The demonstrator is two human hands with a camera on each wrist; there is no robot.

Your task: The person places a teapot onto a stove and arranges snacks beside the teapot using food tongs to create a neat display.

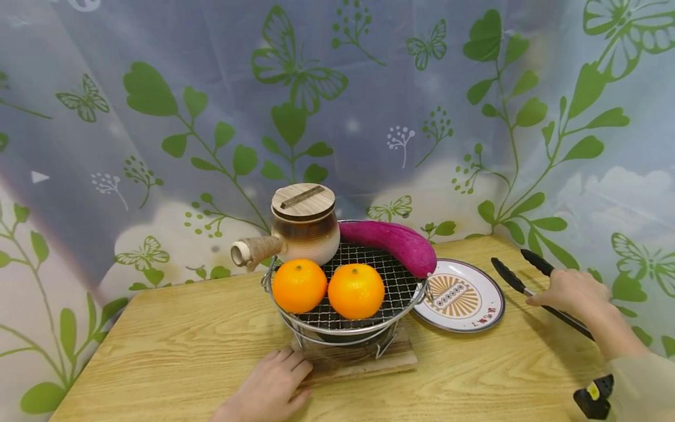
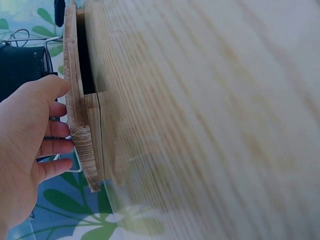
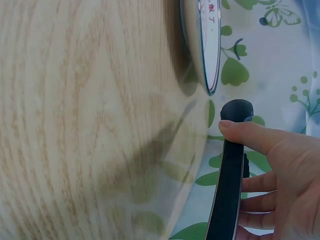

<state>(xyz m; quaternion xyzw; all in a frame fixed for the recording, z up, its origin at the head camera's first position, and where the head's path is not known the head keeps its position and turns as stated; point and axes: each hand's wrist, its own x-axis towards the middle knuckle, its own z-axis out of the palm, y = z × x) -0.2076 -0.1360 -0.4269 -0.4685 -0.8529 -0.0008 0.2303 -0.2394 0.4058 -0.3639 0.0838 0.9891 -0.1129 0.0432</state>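
Observation:
My left hand [image 1: 274,381] rests its fingers on the front left corner of a wooden board [image 1: 369,370] under a round tabletop grill. In the left wrist view the thumb and fingertips lie along the board's edge [image 2: 82,135]. Out to the right, my right hand [image 1: 576,293] grips a pair of tongs [image 1: 569,321] with black tips, raised over the table and pointing toward the plate. Their two arms stand apart at the tips. From the right wrist, the thumb presses on the near black arm of the tongs [image 3: 226,185], with the fingers curled behind it.
On the grill's wire mesh [image 1: 392,275] sit two oranges [image 1: 299,286], a purple eggplant [image 1: 392,241] and a lidded clay pot [image 1: 308,237] whose handle juts left. A patterned plate [image 1: 494,299] lies right of the grill. Behind the wooden table [image 1: 184,340] hangs a leaf-printed curtain [image 1: 358,117].

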